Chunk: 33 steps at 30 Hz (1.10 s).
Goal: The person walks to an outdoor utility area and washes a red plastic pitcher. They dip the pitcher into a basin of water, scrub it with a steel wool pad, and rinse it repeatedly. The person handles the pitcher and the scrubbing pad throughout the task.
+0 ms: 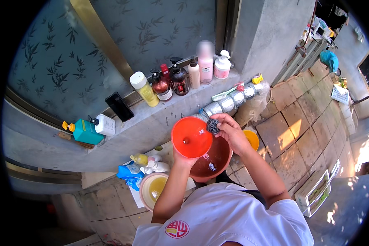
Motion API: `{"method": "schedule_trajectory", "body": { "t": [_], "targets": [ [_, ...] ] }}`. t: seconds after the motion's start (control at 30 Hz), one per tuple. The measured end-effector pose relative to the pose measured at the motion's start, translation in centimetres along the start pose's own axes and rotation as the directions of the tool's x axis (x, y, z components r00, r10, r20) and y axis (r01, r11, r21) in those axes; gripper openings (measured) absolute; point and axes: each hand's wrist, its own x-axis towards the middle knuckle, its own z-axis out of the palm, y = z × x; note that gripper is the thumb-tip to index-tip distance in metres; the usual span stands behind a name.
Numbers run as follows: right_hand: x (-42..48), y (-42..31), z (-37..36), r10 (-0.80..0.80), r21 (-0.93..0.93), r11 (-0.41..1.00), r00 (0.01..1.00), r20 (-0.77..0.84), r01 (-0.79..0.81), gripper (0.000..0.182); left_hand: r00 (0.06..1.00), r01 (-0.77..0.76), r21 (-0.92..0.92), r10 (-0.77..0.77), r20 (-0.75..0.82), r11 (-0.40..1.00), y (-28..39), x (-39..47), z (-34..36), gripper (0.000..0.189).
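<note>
My left hand (184,160) grips a red plastic funnel (192,130) from below. Its wide mouth faces up, and a small opening shows in the middle. Pinched in the fingers of my right hand (230,130) is a dark grey steel wool scrubber (212,126), close to the funnel's right rim; whether they touch I cannot tell. Beneath both hands stands a large reddish-brown basin (223,167), partly hidden by the funnel, with a glossy inside. Left of my left forearm, a pale basin (145,190) holds yellowish liquid.
Several pump bottles (179,80) line the window ledge, along with a black smartphone (120,106). A foil-wrapped pipe (226,104) carries a scrubbing brush (223,94). Smaller bottles (158,166) and a blue packet (130,175) lie low at left. A yellow container (251,139) stands behind my right wrist.
</note>
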Motion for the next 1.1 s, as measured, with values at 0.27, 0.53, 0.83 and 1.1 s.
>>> {"method": "schedule_trajectory", "body": {
  "t": [0.27,0.53,0.83,1.1],
  "targets": [
    [0.0,-0.9,2.5,-0.298,-0.738,0.43,0.853,0.429,0.521,0.034,0.998,0.064,0.031,-0.064,0.019,0.997,-0.9,1.0,-1.4,0.044],
    [0.2,3.9,0.3,-0.103,-0.821,0.154,0.836,0.539,0.549,0.026,0.984,-0.155,0.115,0.163,-0.066,0.981,0.5,2.2,-4.9,0.036],
    [1.2,9.5,-4.8,0.425,0.011,0.905,0.904,-0.044,-0.425,0.011,0.952,-0.238,0.083,0.249,-0.179,0.968,1.0,3.4,-15.3,0.046],
    [6.7,13.7,-5.8,0.235,-0.513,0.822,0.968,-0.089,-0.247,0.014,0.96,-0.224,-0.128,0.197,-0.199,0.966,0.0,4.9,-17.9,0.047]
  ]
}}
